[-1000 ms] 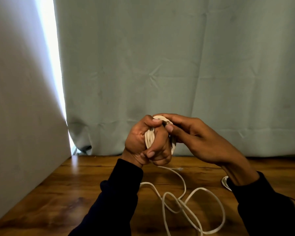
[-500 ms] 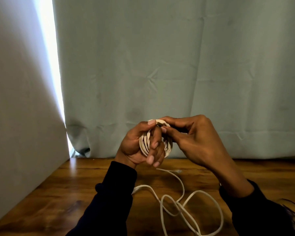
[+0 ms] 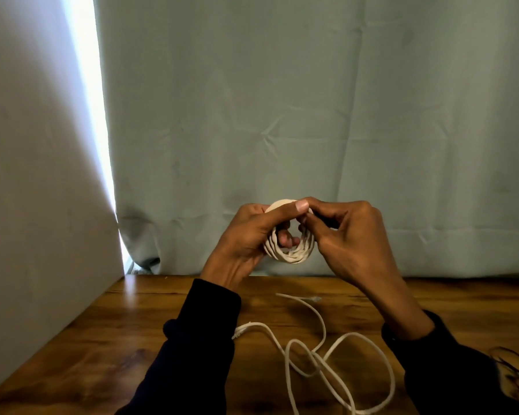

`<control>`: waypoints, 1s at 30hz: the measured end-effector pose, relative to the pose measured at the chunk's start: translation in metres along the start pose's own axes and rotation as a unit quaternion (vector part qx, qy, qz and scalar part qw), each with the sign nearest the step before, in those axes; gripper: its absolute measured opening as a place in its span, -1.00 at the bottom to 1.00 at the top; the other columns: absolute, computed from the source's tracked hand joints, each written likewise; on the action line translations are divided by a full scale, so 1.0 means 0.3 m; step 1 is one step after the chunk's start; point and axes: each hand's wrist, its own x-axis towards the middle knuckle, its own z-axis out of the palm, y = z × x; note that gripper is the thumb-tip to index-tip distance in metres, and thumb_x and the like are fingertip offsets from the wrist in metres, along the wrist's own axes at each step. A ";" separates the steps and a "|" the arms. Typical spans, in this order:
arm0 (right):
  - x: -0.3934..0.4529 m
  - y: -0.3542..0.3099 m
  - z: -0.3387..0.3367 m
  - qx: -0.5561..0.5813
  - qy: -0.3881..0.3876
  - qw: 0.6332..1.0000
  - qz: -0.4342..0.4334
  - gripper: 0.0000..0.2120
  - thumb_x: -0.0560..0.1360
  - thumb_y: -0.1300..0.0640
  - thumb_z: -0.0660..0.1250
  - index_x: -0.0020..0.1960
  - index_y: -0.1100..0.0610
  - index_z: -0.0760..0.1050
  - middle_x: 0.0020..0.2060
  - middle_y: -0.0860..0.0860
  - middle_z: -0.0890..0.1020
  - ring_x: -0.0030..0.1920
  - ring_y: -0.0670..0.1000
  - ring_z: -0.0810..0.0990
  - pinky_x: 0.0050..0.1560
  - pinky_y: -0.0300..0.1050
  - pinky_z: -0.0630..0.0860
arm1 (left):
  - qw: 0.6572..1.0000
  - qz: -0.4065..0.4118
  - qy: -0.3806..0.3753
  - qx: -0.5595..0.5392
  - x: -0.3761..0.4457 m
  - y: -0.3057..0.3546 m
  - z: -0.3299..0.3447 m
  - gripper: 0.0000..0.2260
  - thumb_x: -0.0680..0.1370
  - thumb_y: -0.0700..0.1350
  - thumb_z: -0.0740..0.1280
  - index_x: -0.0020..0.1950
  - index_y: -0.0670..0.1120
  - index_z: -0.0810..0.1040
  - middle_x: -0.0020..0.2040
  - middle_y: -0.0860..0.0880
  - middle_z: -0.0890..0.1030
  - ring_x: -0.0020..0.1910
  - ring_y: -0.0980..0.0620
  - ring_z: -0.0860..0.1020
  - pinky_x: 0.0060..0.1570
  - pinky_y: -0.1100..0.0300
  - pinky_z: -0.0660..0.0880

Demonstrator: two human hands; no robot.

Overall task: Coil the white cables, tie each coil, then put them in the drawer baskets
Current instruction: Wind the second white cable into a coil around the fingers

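Now face-on, coil [image 3: 291, 253] gripped by both hands [image 3: 246, 241] [image 3: 348, 238].

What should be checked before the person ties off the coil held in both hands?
1. Round coil of white cable held together by left hand: ok.
2. Right hand pinching the coil's top: ok.
3. Tie in place round the coil: cannot tell.
4. Second loose white cable coiled: not ok, it sprawls on the brown wooden table.
5. Drawer baskets in view: not ok, none visible.
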 end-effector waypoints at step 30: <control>0.020 0.043 0.008 -0.036 -0.010 0.999 0.000 -0.75 0.53 0.06 0.43 0.21 -0.02 0.65 -0.15 -0.02 0.74 -0.23 -0.13 0.65 -0.22 -0.41 0.52 | 0.996 -0.053 0.016 -0.067 -0.004 0.039 0.009 -0.76 0.69 -0.09 0.19 -0.05 -0.22 0.49 -0.42 0.00 0.31 -0.47 0.11 0.30 -0.41 0.21 0.39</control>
